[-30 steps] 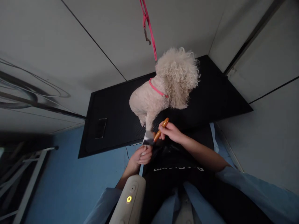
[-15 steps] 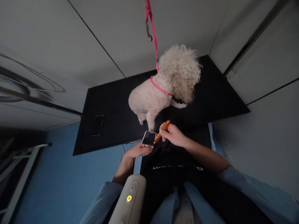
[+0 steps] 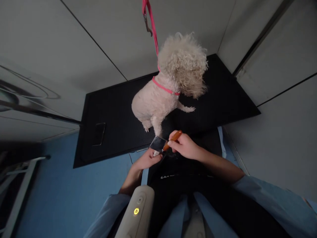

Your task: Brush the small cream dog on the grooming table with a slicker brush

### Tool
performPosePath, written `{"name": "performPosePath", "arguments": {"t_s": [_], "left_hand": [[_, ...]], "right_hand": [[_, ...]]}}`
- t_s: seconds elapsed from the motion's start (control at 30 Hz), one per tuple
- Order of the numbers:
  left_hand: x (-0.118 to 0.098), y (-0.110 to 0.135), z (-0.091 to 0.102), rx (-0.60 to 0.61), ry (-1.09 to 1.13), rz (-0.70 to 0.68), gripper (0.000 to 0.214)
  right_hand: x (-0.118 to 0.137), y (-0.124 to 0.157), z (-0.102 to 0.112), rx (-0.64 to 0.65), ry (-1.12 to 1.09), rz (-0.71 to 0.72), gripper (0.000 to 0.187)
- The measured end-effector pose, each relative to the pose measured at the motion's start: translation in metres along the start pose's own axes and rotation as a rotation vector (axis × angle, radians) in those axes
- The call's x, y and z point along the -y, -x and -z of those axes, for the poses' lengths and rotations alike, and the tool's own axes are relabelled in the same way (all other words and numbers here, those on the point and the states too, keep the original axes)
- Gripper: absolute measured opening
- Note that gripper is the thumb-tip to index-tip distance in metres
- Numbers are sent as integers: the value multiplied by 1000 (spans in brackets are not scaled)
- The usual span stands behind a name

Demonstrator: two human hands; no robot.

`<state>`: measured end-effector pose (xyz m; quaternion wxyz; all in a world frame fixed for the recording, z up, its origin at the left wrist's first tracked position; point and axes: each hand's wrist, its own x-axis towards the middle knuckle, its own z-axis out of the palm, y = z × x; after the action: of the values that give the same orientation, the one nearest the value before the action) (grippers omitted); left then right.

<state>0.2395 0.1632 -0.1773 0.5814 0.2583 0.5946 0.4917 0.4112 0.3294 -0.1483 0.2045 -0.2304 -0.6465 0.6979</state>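
A small cream curly-haired dog (image 3: 170, 86) stands on a black grooming table (image 3: 119, 125), with a pink collar and a pink leash (image 3: 151, 26) running up out of view. My right hand (image 3: 184, 145) is closed on the orange handle of a slicker brush (image 3: 164, 143), whose flat head lies against the dog's lower leg at the table's near edge. My left hand (image 3: 147, 160) is just below the brush head with its fingers curled round the dog's paw (image 3: 156, 152).
A dark phone (image 3: 98, 134) lies on the left of the table. Grey wall panels stand behind and to the right. A blue floor and a white metal frame (image 3: 17, 185) are at the left. A grey device with a lit yellow button (image 3: 136, 211) hangs at my chest.
The brush head went from edge-on against the leg to flat-side up. My left hand loosened, then curled again under the paw. The dog lifted its head and shifted slightly left.
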Motion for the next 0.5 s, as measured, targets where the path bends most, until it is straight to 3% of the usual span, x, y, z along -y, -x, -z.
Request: {"name": "performPosePath", "arguments": {"t_s": [0.1, 0.23, 0.37, 0.47, 0.5], "left_hand": [[0, 0, -1, 75, -164, -33, 30], [-3, 1, 2, 238, -272, 50, 34], [-10, 0, 6, 365, -241, 116, 35], [-9, -2, 9, 426, -180, 104, 43], [-6, -2, 10, 440, -132, 99, 46]], "right_hand": [[2, 4, 1, -118, -11, 7, 26], [3, 8, 3, 74, 54, -40, 25], [1, 7, 6, -117, 13, -10, 30], [-1, 6, 7, 22, -41, 14, 36], [-2, 5, 7, 8, -62, 21, 38]]}}
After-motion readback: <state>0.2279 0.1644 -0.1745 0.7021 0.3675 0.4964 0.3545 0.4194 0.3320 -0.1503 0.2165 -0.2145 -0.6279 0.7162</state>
